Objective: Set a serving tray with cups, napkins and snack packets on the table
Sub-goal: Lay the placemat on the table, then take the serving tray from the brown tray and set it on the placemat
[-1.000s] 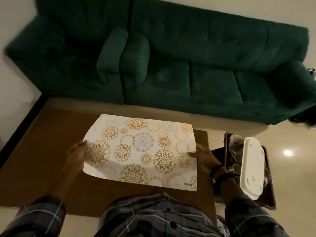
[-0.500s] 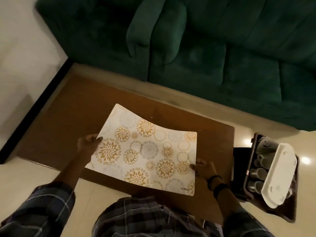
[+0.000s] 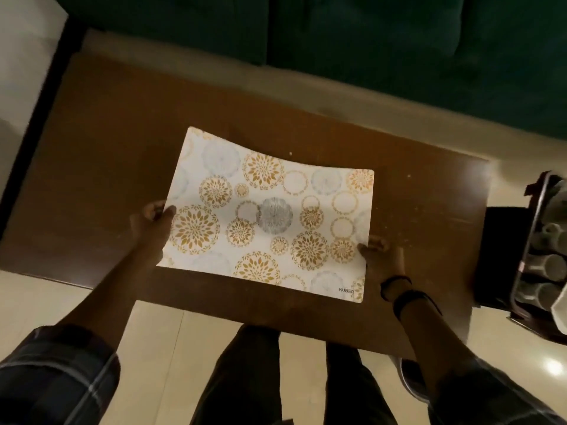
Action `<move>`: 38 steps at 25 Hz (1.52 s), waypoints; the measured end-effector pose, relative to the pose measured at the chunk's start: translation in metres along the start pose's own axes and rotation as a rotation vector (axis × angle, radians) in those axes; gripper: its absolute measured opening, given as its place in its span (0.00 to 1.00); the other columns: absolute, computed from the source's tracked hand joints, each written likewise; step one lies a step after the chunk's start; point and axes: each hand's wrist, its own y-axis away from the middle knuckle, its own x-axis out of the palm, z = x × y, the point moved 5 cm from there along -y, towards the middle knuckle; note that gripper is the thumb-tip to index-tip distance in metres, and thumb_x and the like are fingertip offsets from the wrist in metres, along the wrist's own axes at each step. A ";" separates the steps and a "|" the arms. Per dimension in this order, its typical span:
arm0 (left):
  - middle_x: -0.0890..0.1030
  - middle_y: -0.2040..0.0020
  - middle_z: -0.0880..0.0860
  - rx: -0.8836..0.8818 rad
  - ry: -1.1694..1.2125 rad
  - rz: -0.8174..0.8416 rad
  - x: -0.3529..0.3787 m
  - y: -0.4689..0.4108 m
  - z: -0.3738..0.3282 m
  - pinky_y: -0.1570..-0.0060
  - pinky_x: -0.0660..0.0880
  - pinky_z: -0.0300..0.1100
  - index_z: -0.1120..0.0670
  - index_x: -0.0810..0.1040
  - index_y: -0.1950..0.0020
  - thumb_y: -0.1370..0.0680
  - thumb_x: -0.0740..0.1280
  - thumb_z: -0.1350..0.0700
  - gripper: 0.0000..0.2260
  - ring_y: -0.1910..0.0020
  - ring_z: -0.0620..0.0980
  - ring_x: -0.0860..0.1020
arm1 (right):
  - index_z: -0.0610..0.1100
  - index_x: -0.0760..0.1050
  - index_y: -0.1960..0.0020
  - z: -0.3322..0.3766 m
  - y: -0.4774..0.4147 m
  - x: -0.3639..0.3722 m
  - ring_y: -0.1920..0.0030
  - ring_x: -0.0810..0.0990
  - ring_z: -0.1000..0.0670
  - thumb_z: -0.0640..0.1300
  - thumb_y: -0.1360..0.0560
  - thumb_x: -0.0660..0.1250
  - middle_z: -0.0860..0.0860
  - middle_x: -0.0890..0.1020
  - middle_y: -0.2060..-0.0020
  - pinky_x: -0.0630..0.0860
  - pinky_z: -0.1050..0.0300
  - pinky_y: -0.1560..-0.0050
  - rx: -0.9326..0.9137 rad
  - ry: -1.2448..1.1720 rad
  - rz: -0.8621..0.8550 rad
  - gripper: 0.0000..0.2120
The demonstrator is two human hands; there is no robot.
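Observation:
A white placemat [image 3: 270,216] printed with gold and grey floral circles sags over the brown wooden table [image 3: 107,154]. My left hand [image 3: 150,223] pinches its left edge. My right hand [image 3: 379,256] grips its right edge, with dark bands on the wrist. The mat's middle dips toward the tabletop; whether it touches I cannot tell. At the right frame edge a dark serving tray [image 3: 534,240] holds several cups [image 3: 549,265], partly cut off.
A dark green sofa [image 3: 383,50] runs along the far side of the table. The dark tray rests on a black stand [image 3: 497,250] right of the table. Pale glossy floor tiles [image 3: 171,348] and my legs [image 3: 245,378] lie below the near table edge.
The view tilted down and closer over the table. The placemat, held by both hands, came lower over the tabletop, and the sofa slid mostly out of frame.

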 end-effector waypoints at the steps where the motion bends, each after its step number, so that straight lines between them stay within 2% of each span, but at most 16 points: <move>1: 0.80 0.46 0.56 0.054 -0.033 0.001 0.005 -0.002 0.001 0.61 0.77 0.37 0.56 0.75 0.38 0.23 0.66 0.59 0.13 0.55 0.48 0.80 | 0.38 0.74 0.37 -0.004 -0.004 0.009 0.40 0.78 0.39 0.38 0.25 0.69 0.41 0.79 0.40 0.78 0.44 0.42 -0.013 0.058 -0.012 0.17; 2: 0.78 0.40 0.56 0.151 -0.114 0.012 0.009 0.001 -0.001 0.52 0.78 0.40 0.56 0.72 0.34 0.22 0.65 0.60 0.17 0.46 0.52 0.79 | 0.40 0.69 0.32 -0.009 -0.005 0.018 0.35 0.75 0.40 0.41 0.25 0.69 0.42 0.75 0.34 0.75 0.42 0.38 -0.045 0.143 -0.013 0.23; 3: 0.73 0.33 0.57 0.286 -0.251 0.015 0.015 0.008 -0.003 0.41 0.74 0.46 0.56 0.68 0.30 0.22 0.65 0.60 0.21 0.36 0.55 0.74 | 0.42 0.62 0.26 -0.014 -0.004 0.027 0.29 0.68 0.41 0.44 0.24 0.69 0.43 0.68 0.28 0.70 0.41 0.32 -0.103 0.258 0.001 0.29; 5: 0.63 0.25 0.59 0.506 -0.568 0.085 0.033 0.028 0.000 0.31 0.62 0.53 0.54 0.62 0.25 0.23 0.67 0.56 0.27 0.27 0.59 0.62 | 0.47 0.51 0.22 -0.025 0.004 0.047 0.23 0.53 0.43 0.49 0.24 0.67 0.46 0.54 0.22 0.59 0.42 0.25 -0.256 0.525 0.079 0.37; 8: 0.50 0.21 0.56 0.506 -0.734 0.390 0.064 0.055 0.025 0.27 0.55 0.55 0.52 0.56 0.23 0.23 0.67 0.50 0.32 0.22 0.57 0.49 | 0.55 0.45 0.22 -0.050 0.016 0.079 0.22 0.43 0.43 0.51 0.23 0.65 0.49 0.42 0.22 0.53 0.43 0.25 -0.357 0.746 0.247 0.38; 9: 0.47 0.21 0.56 0.516 -0.776 0.428 0.069 0.061 0.032 0.27 0.54 0.56 0.53 0.54 0.23 0.23 0.66 0.50 0.33 0.22 0.57 0.47 | 0.56 0.44 0.22 -0.057 0.018 0.085 0.22 0.42 0.43 0.51 0.23 0.64 0.49 0.40 0.22 0.53 0.43 0.25 -0.362 0.793 0.276 0.37; 14: 0.49 0.21 0.59 0.553 -0.810 0.412 0.067 0.066 0.038 0.28 0.56 0.59 0.56 0.56 0.23 0.23 0.67 0.53 0.32 0.23 0.61 0.48 | 0.56 0.44 0.22 -0.065 0.020 0.093 0.22 0.38 0.42 0.50 0.22 0.62 0.48 0.37 0.22 0.58 0.45 0.26 -0.392 0.879 0.252 0.36; 19: 0.49 0.21 0.59 0.528 -0.882 0.421 0.065 0.069 0.042 0.28 0.58 0.61 0.55 0.55 0.23 0.23 0.67 0.54 0.33 0.23 0.62 0.48 | 0.55 0.45 0.22 -0.064 0.019 0.094 0.22 0.41 0.40 0.52 0.22 0.61 0.45 0.39 0.22 0.59 0.42 0.26 -0.436 0.965 0.228 0.35; 23: 0.46 0.21 0.60 0.495 -0.922 0.382 0.070 0.086 0.036 0.27 0.50 0.64 0.55 0.48 0.22 0.22 0.60 0.47 0.33 0.22 0.60 0.45 | 0.54 0.48 0.22 -0.059 0.024 0.093 0.22 0.45 0.40 0.52 0.23 0.62 0.46 0.44 0.22 0.60 0.40 0.26 -0.451 0.866 0.185 0.35; 26: 0.45 0.21 0.58 0.570 -0.888 0.438 0.089 0.119 0.019 0.25 0.44 0.58 0.56 0.46 0.23 0.25 0.48 0.38 0.36 0.22 0.58 0.44 | 0.50 0.48 0.22 -0.060 0.033 0.082 0.23 0.50 0.41 0.52 0.24 0.65 0.44 0.50 0.22 0.60 0.41 0.27 -0.385 0.664 0.097 0.38; 28: 0.45 0.21 0.57 0.612 -0.865 0.508 0.110 0.147 0.007 0.25 0.42 0.55 0.57 0.46 0.23 0.27 0.45 0.35 0.39 0.22 0.56 0.43 | 0.48 0.46 0.21 -0.065 0.042 0.070 0.23 0.51 0.42 0.52 0.24 0.66 0.45 0.52 0.22 0.58 0.42 0.26 -0.316 0.548 0.055 0.40; 30: 0.46 0.21 0.56 0.638 -0.850 0.553 0.134 0.175 -0.003 0.25 0.41 0.54 0.56 0.46 0.23 0.23 0.50 0.39 0.35 0.22 0.55 0.43 | 0.48 0.44 0.22 -0.071 0.050 0.051 0.23 0.52 0.44 0.53 0.24 0.66 0.47 0.53 0.22 0.55 0.45 0.25 -0.245 0.448 0.003 0.41; 33: 0.48 0.21 0.55 0.761 -0.813 0.608 0.176 0.224 -0.019 0.24 0.42 0.52 0.54 0.48 0.22 0.20 0.60 0.51 0.31 0.22 0.53 0.43 | 0.48 0.43 0.22 -0.080 0.057 0.002 0.23 0.53 0.46 0.54 0.24 0.65 0.49 0.54 0.22 0.52 0.50 0.25 -0.210 0.330 -0.100 0.41; 38: 0.50 0.21 0.54 0.946 -0.764 0.716 0.246 0.301 -0.044 0.25 0.44 0.51 0.52 0.50 0.22 0.20 0.59 0.49 0.29 0.22 0.51 0.45 | 0.47 0.46 0.22 -0.104 0.054 -0.092 0.25 0.57 0.45 0.58 0.27 0.63 0.47 0.58 0.24 0.57 0.44 0.25 -0.175 0.125 -0.275 0.41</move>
